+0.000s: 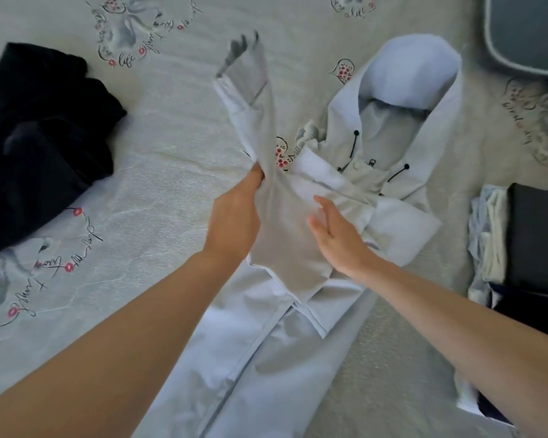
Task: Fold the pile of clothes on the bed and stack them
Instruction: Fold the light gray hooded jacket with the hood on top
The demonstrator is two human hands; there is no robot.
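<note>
A pale blue hooded jacket point(402, 143) lies front up on the bed, hood toward the far side, black drawcords at the collar. My left hand point(234, 216) grips its left sleeve point(253, 99) near the shoulder and holds it lifted, the cuff blurred in the air. With straight fingers, my right hand point(336, 235) hovers flat over the jacket's chest; whether it touches the cloth is unclear. A heap of dark unfolded clothes point(41, 137) sits at the left. A stack of folded clothes point(519, 248), pale and black, lies at the right edge.
The bed sheet point(159, 172) is light grey-green with printed swans, red flowers and script. A grey-blue pillow point(529, 33) sits at the top right corner. Bare sheet shows between the jacket and the dark heap.
</note>
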